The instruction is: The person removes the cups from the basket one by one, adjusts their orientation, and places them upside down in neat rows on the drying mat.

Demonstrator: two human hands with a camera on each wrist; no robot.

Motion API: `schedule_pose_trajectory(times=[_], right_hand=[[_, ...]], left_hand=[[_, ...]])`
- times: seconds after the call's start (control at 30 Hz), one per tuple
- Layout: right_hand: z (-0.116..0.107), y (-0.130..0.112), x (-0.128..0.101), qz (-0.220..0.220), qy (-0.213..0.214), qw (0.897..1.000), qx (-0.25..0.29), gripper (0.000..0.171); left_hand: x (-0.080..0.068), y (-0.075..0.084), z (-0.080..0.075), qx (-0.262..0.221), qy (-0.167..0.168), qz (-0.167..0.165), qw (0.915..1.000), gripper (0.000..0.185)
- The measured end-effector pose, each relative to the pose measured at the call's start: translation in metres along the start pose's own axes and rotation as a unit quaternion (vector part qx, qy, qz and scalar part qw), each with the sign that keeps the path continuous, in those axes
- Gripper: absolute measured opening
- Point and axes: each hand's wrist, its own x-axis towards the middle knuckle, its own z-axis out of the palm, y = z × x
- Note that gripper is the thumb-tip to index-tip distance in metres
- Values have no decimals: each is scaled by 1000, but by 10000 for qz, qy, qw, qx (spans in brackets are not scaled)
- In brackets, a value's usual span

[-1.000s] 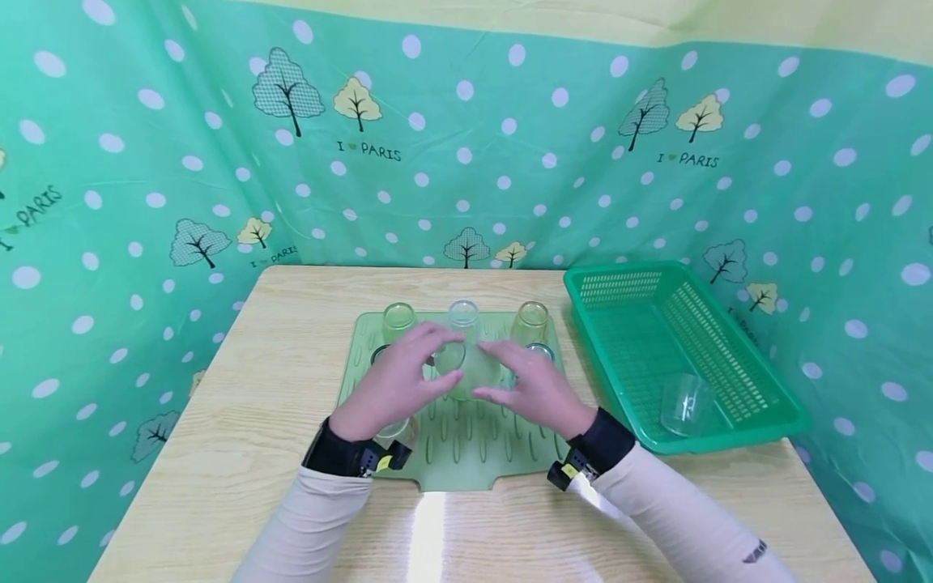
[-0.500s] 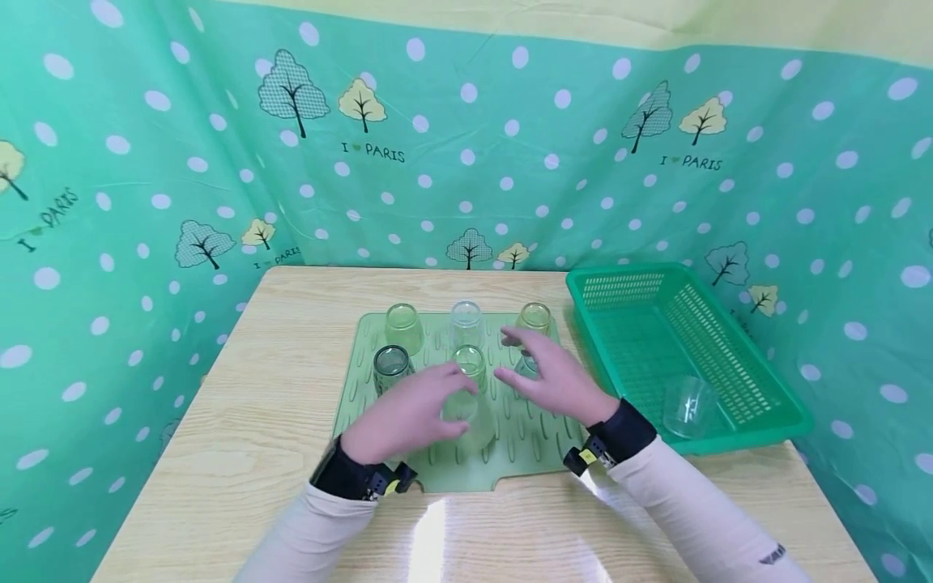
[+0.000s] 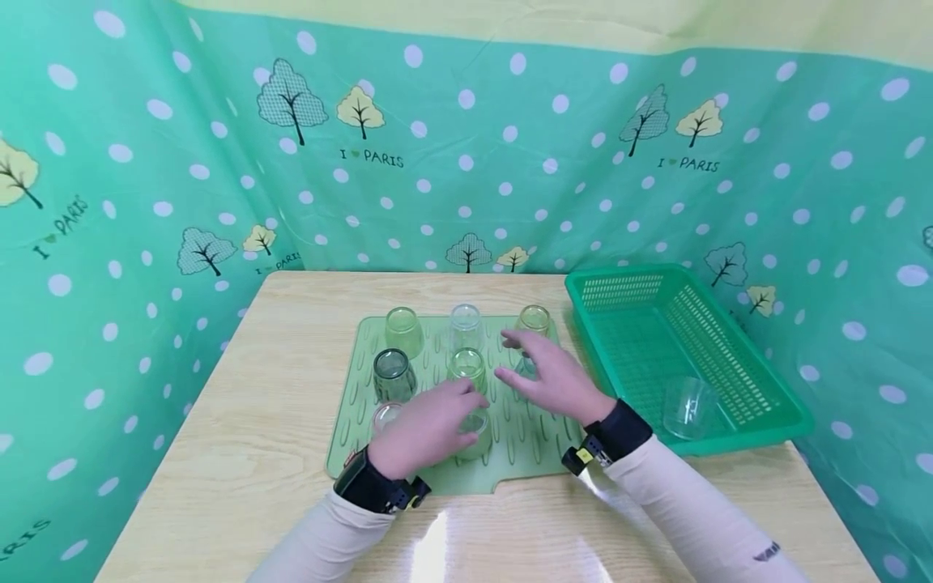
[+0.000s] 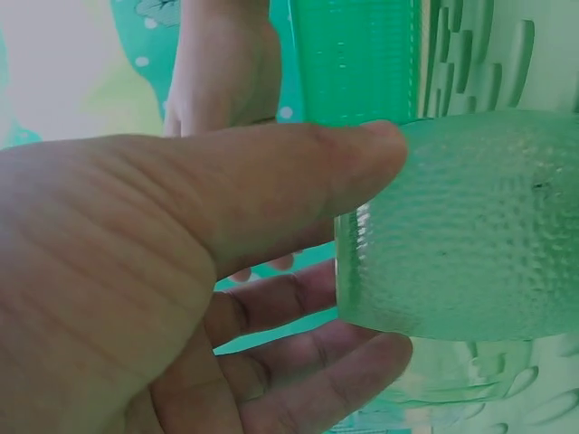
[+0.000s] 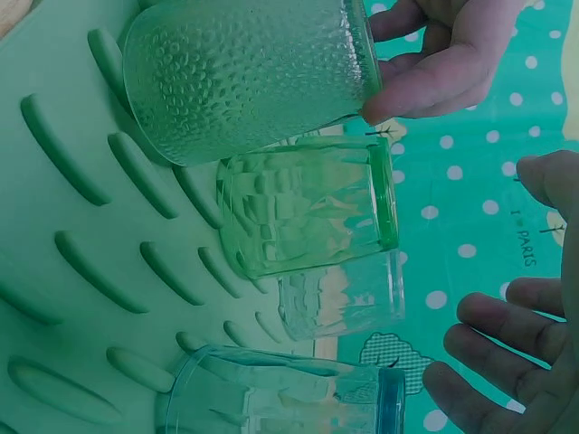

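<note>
My left hand [image 3: 430, 433] pinches the upturned base of a pebbled clear glass [image 4: 461, 226] between thumb and fingers. The glass stands mouth down at the front middle of the green drying mat [image 3: 525, 461]. In the right wrist view its rim is close to the mat's surface. Just behind it is an upside-down green glass [image 5: 308, 208], with a clear glass [image 5: 348, 294] farther back. My right hand [image 3: 550, 376] hovers over the mat's right side, fingers apart and holding nothing. Near it stands a bluish glass [image 5: 280, 393], partly hidden by that hand in the head view.
Other upturned glasses stand on the mat: a light green glass [image 3: 404, 334] and a yellowish glass [image 3: 534, 318] behind, a dark grey glass [image 3: 394, 376] and a pinkish glass [image 3: 385, 416] at left. A green basket [image 3: 590, 340] at right holds a clear glass [image 3: 688, 407].
The left hand has come down and toward the front of the mat with the pebbled glass. My right hand has let go of it and drawn off to the right, where it stays.
</note>
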Motion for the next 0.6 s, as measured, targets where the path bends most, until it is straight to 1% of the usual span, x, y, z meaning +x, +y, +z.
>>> schedule_pose_trajectory(times=[0.13, 0.27, 0.37, 0.43, 0.47, 0.53, 0.6], right_hand=[[1, 2, 3, 27, 10, 10000, -38, 62], [0, 0, 11, 34, 45, 9999, -143, 59], [-1, -2, 21, -49, 114, 9994, -332, 55], [-2, -3, 29, -116, 167, 9984, -518, 52], [-2, -3, 33, -152, 196, 9978, -611, 52], [-4, -4, 40, -205, 220, 9966, -769, 51], [-5, -4, 46, -261, 230, 9947, -969, 53]], left_hand=[[2, -1, 1, -13, -21, -12, 10000, 45], [4, -2, -2, 20, -84, 87, 9999, 44], [5, -4, -9, 13, -260, 85, 9996, 44], [6, -7, -17, -47, -362, 33, 9993, 44], [6, -9, -22, -114, -361, 8, 9993, 43], [7, -17, -32, -266, -229, 38, 9994, 39], [8, -27, -41, -450, 82, 134, 9989, 34]])
